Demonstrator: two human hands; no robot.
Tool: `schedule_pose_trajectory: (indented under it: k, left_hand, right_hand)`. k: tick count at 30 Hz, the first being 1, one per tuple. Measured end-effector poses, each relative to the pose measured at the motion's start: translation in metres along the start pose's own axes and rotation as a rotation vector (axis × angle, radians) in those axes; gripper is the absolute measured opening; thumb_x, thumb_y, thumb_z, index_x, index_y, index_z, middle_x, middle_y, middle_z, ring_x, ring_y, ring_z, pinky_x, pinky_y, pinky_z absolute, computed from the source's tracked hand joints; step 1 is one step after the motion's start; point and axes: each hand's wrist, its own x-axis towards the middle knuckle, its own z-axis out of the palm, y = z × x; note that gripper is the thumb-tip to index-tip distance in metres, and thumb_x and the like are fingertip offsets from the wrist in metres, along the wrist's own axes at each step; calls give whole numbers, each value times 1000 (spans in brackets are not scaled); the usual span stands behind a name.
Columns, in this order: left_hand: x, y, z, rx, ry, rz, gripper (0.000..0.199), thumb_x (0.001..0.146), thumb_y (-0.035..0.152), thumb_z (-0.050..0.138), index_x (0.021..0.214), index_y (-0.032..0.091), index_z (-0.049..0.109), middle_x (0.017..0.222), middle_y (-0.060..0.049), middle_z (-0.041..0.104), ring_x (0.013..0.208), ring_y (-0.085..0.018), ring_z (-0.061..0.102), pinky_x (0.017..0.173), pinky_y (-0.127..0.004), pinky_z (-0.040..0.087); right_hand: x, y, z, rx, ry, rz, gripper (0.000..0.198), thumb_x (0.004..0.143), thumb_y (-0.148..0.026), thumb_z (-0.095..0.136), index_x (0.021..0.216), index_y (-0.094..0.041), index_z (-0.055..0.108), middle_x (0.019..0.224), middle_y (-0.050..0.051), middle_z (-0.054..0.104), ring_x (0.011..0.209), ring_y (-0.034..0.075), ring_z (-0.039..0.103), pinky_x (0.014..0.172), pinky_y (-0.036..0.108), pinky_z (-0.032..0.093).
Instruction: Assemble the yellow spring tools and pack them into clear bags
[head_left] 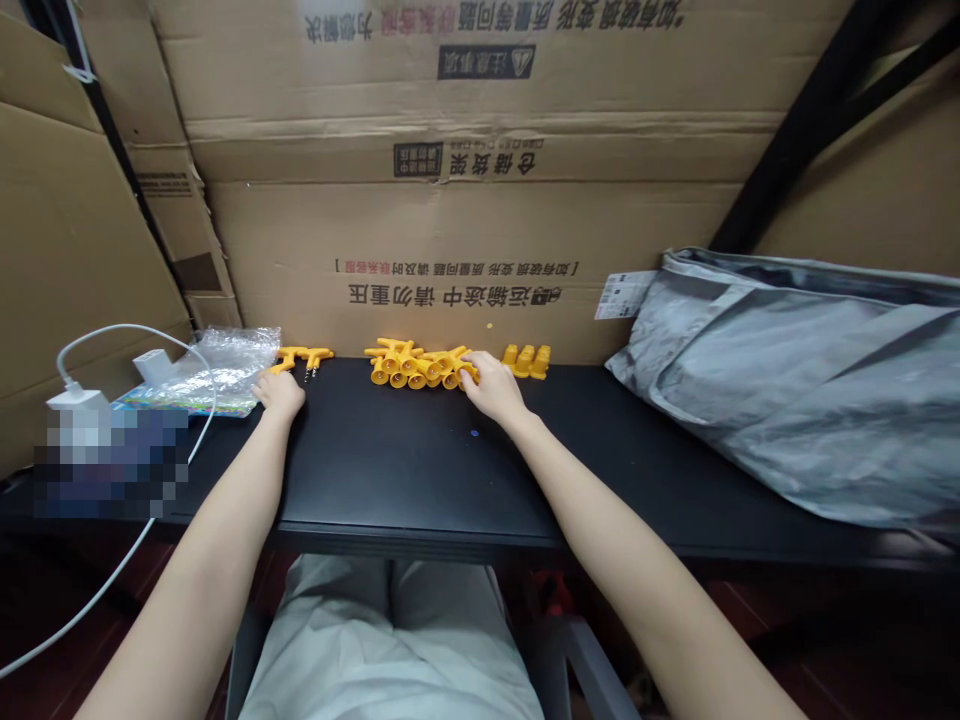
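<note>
My left hand (280,391) is at the back left of the black table, fingers closed at a yellow T-shaped handle (283,366). Beside it lie more yellow T-handles (318,356) with thin metal, screw-like shafts. My right hand (495,388) reaches to the right end of a stacked pile of yellow T-handled pieces (409,364), whose round, cup-like ends face me. Its fingers are curled on the end piece, partly hiding it. Just right of that hand, several small yellow tapered caps (527,361) stand in a row against the cardboard.
Printed cardboard (465,220) walls in the back of the black table (405,460). A grey fabric bag (780,390) fills the right side. At left are clear plastic wrap (232,365), a white charger (79,415) with a looping cable (210,375), and a blurred-out item.
</note>
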Motion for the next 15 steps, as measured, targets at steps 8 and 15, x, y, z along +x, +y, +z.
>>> schedule_pose_trajectory:
  k: [8, 15]
  left_hand:
    - [-9, 5, -7, -110, 159, 148, 40, 83, 24, 46, 120, 9, 53, 124, -23, 54, 117, -35, 49, 95, -49, 37]
    - [-23, 24, -14, -28, 149, 392, 36, 90, 17, 30, 113, 12, 57, 116, -19, 59, 111, -31, 53, 90, -44, 39]
  right_hand:
    - [-1, -6, -3, -9, -23, 6, 26, 86, -21, 45, 107, -18, 61, 113, 12, 65, 105, 27, 59, 87, 41, 46]
    - [0, -4, -2, 1, -13, 9, 27, 86, -22, 44, 107, -17, 61, 113, 12, 65, 106, 27, 59, 88, 42, 46]
